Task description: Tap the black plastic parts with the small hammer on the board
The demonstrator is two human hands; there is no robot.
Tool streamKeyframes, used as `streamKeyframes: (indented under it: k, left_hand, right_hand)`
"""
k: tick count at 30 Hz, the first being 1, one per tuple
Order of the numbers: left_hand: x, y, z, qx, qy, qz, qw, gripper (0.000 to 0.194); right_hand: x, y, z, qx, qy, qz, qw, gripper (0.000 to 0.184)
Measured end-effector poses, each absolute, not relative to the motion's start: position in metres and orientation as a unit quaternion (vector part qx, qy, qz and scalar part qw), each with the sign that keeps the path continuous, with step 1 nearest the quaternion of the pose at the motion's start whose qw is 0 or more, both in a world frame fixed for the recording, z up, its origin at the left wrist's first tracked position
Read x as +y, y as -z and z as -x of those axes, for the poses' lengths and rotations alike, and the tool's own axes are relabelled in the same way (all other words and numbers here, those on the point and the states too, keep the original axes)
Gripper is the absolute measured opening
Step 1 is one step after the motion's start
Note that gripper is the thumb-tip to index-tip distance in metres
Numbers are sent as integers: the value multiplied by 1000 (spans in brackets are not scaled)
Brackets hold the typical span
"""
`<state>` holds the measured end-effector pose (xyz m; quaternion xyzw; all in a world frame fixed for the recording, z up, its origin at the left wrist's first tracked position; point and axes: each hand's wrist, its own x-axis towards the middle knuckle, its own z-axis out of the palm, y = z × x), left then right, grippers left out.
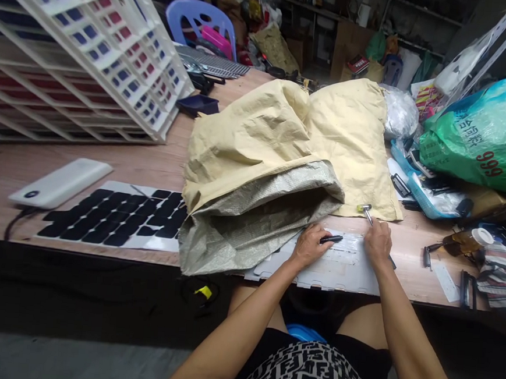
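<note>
My left hand (309,245) is closed on a small, long black piece (332,239), pinching it just above a grey board (338,273) at the table's front edge. My right hand (378,241) grips the handle of a small hammer (364,209), whose head has a yellow end and points away from me. Its black handle end shows below the hand. Beyond my left hand, an open paper sack (248,136) with a woven grey lining (217,251) lies with its mouth toward me. A second tan sack (348,138) lies behind the hammer.
Left on the table (141,163) are a sheet of black stickers (115,216), a white device with a cable (61,183) and a white plastic crate (154,106). To the right stand a green bag (480,137), a blue basket (431,200), a brown bottle (461,241) and striped cloth (504,273).
</note>
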<state>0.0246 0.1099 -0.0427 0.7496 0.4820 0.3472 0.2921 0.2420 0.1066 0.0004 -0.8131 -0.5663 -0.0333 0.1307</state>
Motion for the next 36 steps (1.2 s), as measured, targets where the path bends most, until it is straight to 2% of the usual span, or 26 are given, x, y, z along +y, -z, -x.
streamKeyframes:
  k: [4,6,10,26,30,36]
  left_hand:
    - [110,42,-25,487,-344,-744,302,17]
    - [111,41,-25,489,-346,-741,304,18]
    - [112,43,-25,494,-352,-731,312,18]
    - [112,46,-26,489,-366,-732,301,16]
    - [112,45,-27,493,-366,-732,295,15]
    - [111,47,-27,496,-367,-731,292,16]
  right_hand:
    - [63,-16,-236,-612,-48,734,292,43]
    - [37,-21,-227,-637,-102,688,333,40]
    - [6,-24,-206,-656,-165,652,343,34]
    - [5,-19,-198,-664,-123,649,351,36]
    - [6,-11,-203,-656,-150,658,338,35]
    - [56,-10,-232,-620,-89,702,340,38]
